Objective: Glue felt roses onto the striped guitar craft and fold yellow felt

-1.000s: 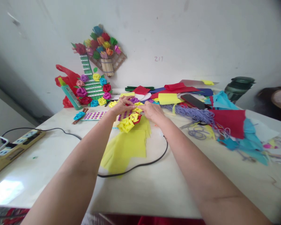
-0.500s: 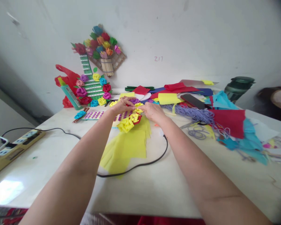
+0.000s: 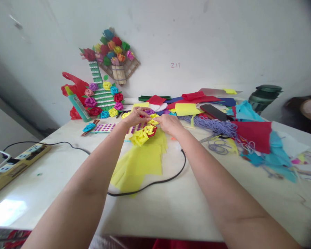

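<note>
Two bare hands are meeting over a small yellow folded-paper flower (image 3: 153,121) at mid-table.
The left hand (image 3: 134,116) is curling its fingers at the flower's left, and the right hand (image 3: 170,124) is bringing bent fingers to its right; I cannot tell how firmly either is gripping. They seem to be adjusting it, a step calling for steady fingertips and light pressure. Nearer, crumpled yellow paper flowers (image 3: 139,138) are lying beside a purple-and-white checked strip (image 3: 103,128), with thin yellow paper sheets (image 3: 149,160) spreading across the white table (image 3: 181,211).
</note>
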`<action>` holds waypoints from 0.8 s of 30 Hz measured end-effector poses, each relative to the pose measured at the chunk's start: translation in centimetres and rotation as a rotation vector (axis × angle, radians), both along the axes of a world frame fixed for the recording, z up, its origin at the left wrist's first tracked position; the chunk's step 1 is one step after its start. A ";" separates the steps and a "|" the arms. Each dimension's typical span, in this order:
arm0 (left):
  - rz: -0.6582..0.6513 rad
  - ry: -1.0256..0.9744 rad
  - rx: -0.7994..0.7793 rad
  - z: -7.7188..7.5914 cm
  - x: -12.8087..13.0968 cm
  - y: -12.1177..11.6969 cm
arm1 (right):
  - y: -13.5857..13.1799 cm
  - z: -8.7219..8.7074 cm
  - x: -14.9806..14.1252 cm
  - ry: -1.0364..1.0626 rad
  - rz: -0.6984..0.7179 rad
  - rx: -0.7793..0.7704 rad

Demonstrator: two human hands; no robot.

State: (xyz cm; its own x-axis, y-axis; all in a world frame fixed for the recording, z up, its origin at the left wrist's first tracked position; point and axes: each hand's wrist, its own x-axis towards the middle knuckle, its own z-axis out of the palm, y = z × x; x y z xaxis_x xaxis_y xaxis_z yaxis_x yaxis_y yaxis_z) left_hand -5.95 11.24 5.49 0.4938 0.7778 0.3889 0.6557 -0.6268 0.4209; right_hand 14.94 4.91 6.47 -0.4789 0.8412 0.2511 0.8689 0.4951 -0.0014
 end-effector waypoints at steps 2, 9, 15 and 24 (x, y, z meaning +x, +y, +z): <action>-0.004 -0.010 0.004 0.0 0.1 -0.2 | 0.0 0.0 0.0 -0.001 0.000 -0.002; -0.008 -0.005 -0.013 -0.1 0.1 -0.3 | 0.3 -0.3 -0.1 0.023 0.000 0.002; 0.011 0.040 -0.029 -0.1 0.3 -0.1 | 0.5 -0.5 -0.2 0.073 -0.008 0.010; 0.009 0.081 -0.041 0.2 0.5 -0.7 | 0.0 -0.2 -0.4 -0.006 -0.039 0.101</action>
State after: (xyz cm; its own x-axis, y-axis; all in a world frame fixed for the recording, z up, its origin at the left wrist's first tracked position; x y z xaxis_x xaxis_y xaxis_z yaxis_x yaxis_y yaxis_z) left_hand -5.41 10.55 5.73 0.5150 0.7971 0.3153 0.6945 -0.6036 0.3916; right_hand 14.58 4.91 6.26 -0.4482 0.8295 0.3332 0.8872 0.4584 0.0523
